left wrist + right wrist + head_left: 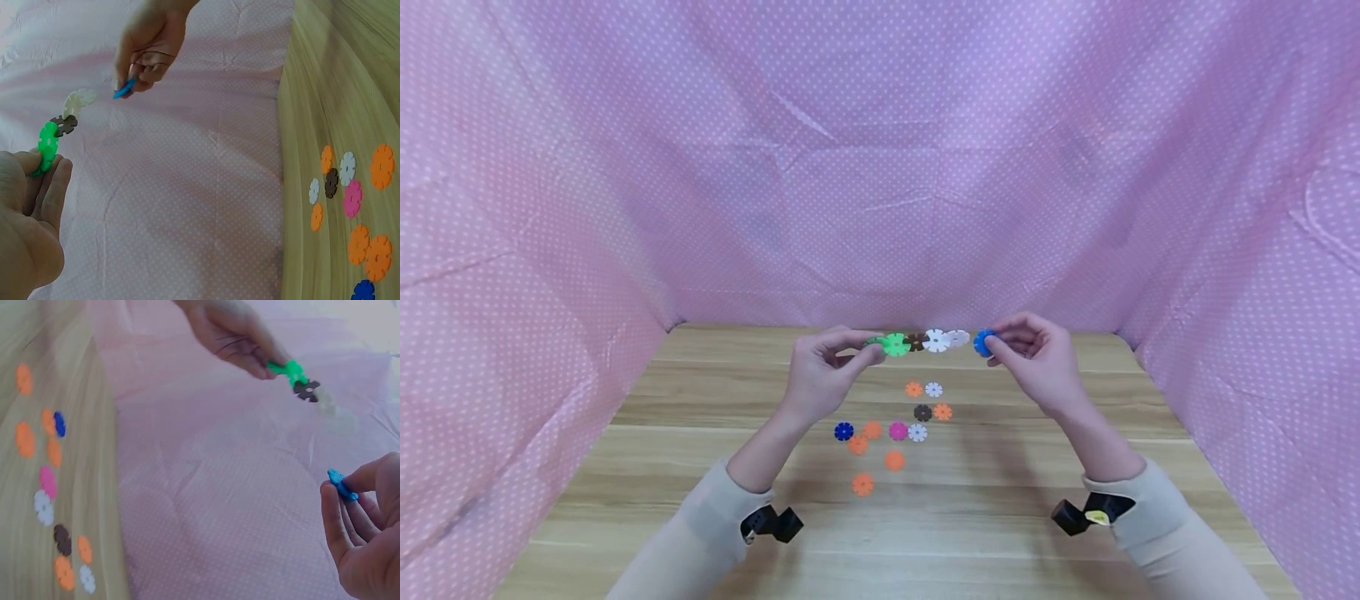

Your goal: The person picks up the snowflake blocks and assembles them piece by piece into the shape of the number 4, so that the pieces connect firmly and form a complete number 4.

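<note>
Above the table, my left hand [822,375] pinches the green end of a short chain of notched plastic discs. From that hand outward run a bright green disc [897,344], a brown disc [916,342] and a white disc [936,340], with a paler whitish disc [957,338] at the free end. A blue disc [983,343] is pinched between the thumb and fingers of my right hand [1048,367]. A small gap separates it from the chain. In the left wrist view, the chain's green disc [48,140] sits at my left thumb and fingers.
Loose notched discs lie on the wooden table [700,467] below the hands: several orange ones [862,484], a dark blue one [844,431], a pink one [898,431], a brown one [922,412] and two white ones [933,389]. Pink dotted cloth [880,208] surrounds the table's back and sides.
</note>
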`<state>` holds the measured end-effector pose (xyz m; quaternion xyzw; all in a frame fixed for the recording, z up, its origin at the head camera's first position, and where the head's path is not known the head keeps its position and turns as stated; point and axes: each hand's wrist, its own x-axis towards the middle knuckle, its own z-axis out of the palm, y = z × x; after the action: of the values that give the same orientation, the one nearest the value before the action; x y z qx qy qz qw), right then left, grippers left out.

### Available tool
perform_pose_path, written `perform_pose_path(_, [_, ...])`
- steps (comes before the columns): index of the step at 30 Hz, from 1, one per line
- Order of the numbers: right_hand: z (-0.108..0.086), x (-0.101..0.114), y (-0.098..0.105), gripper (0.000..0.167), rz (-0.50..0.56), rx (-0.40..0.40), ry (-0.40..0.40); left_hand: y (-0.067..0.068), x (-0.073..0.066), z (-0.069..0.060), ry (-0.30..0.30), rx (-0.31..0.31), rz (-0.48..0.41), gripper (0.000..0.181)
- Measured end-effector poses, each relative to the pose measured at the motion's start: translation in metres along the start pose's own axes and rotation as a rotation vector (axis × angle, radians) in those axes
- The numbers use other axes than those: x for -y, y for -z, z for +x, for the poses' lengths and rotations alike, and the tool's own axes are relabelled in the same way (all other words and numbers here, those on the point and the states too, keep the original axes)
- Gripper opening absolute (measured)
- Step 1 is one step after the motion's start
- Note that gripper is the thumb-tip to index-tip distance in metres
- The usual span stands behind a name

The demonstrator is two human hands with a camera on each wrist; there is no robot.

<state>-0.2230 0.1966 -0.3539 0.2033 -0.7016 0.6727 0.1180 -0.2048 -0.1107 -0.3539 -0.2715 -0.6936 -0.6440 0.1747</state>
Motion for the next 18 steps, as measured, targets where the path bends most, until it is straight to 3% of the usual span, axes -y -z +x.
perform_pose_path(10, [0.0, 0.019, -0.001, 0.022, 0.233, 0.073, -0.151, -0.003, 0.0, -0.003, 0.016, 0.004, -0.001, 0.011])
perform_pose_path(18, [-0.001, 0.019, -0.003, 0.021, 0.256, 0.09, -0.199, -0.006, 0.002, -0.005, -0.014, 0.016, -0.025, 0.01])
